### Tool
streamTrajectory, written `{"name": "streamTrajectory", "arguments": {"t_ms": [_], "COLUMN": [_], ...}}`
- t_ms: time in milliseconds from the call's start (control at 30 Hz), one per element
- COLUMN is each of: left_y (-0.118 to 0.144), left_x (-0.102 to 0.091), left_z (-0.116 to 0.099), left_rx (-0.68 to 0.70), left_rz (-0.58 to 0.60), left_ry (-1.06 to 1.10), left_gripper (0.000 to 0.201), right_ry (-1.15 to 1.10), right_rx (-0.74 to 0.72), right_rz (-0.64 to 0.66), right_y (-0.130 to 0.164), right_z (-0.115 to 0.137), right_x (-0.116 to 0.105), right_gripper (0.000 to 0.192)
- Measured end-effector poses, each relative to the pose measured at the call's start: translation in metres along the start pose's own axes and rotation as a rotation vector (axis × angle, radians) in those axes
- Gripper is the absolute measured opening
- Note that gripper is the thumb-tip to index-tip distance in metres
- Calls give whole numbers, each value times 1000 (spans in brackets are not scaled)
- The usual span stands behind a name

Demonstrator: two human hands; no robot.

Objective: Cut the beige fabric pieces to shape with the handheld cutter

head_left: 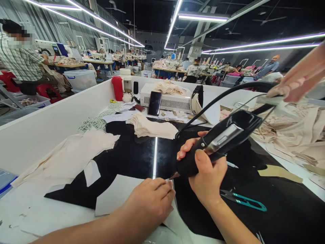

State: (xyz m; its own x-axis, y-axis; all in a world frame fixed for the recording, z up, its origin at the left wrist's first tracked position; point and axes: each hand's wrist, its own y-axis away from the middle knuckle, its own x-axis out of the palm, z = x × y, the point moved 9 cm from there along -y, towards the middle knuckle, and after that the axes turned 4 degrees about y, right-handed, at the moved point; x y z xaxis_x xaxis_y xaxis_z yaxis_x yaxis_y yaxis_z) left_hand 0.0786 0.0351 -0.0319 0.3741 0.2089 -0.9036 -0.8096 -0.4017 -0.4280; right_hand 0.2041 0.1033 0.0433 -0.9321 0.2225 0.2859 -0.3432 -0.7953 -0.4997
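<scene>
My right hand point(207, 171) grips a black corded hand tool point(223, 137), its pointed tip down near a white fabric piece point(114, 196) on the black work surface point(132, 156). My left hand point(149, 201) presses flat on that white piece, fingertips right beside the tool's tip. The tool's black cable point(228, 93) arcs up and right. Another person's hand point(299, 79) reaches in from the upper right, holding a pale scrap near the cable.
Teal thread snips point(243, 200) lie right of my right wrist. A stack of cream fabric pieces point(152, 127), loose cream cloth point(73, 152), a phone point(154, 103) against a white machine point(167, 100), a red flask point(117, 87). White wall point(50, 125) at left; fabric heap point(299, 132) at right.
</scene>
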Motion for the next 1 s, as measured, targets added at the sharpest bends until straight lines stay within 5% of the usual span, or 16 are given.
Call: {"name": "streamTrajectory", "arguments": {"t_ms": [333, 533, 833, 1000], "left_y": [-1, -7, -15, -19], "left_x": [-13, -36, -19, -26], "left_z": [43, 22, -5, 4], "left_rx": [-96, -6, 180, 115], "left_rz": [-9, -110, -29, -138], "left_ry": [-38, 155, 282, 274], "left_gripper": [21, 24, 22, 28], "right_ry": [0, -20, -11, -15], "right_rx": [-24, -27, 0, 34], "right_rz": [-68, -44, -23, -9], "right_y": [8, 25, 34, 39], "right_z": [37, 46, 35, 30], "right_x": [-32, -38, -39, -40], "right_gripper": [41, 41, 42, 43]}}
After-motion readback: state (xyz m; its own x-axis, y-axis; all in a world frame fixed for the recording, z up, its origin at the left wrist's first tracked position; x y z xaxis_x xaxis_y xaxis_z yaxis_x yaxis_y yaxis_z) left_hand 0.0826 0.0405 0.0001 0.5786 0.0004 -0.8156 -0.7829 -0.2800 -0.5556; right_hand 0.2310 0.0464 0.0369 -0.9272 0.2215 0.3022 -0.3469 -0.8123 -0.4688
